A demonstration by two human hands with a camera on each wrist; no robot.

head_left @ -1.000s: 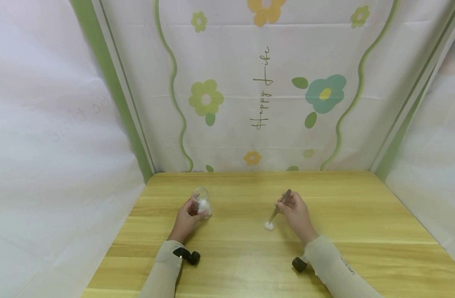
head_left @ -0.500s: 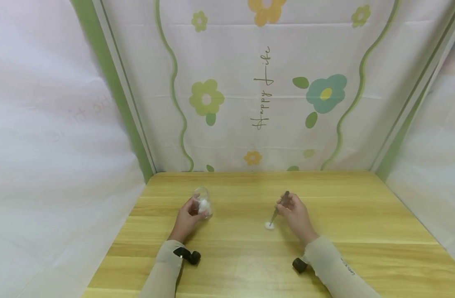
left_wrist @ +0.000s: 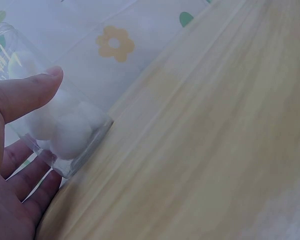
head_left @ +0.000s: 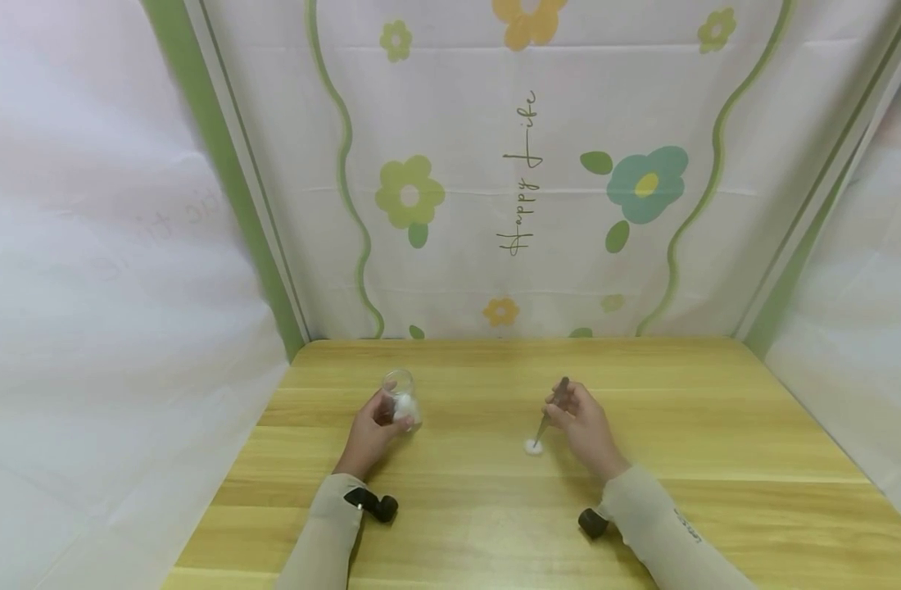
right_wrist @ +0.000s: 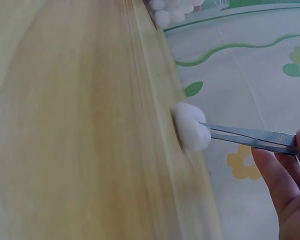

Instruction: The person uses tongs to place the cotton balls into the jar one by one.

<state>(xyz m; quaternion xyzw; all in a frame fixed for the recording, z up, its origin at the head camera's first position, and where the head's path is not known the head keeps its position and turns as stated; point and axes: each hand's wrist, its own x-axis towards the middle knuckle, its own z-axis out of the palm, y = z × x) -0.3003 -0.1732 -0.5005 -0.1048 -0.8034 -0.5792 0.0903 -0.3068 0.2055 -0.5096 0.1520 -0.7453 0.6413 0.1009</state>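
My left hand (head_left: 371, 434) grips a clear glass jar (head_left: 399, 385) at the left of the table. Its thumb lies across the near side, with fingers behind. Several white cotton balls (left_wrist: 67, 132) sit in the jar, whose base is down at the tabletop. To the right, my right hand (head_left: 585, 428) pinches metal tweezers (head_left: 551, 415), pointing down and left. The tweezer tips press into a single cotton ball (right_wrist: 191, 127) on the table, and the cotton is dented between them in the right wrist view.
The wooden table (head_left: 465, 524) runs back to a white curtain (head_left: 458, 123) printed with flowers and lettering. White sheets (head_left: 111, 328) hang on both sides. Black wrist cameras (head_left: 593, 523) sit at both cuffs.
The upper end of the tweezers has swung slightly left, so they stand steeper, their tips now on the cotton ball. The left hand and jar have stayed in place.
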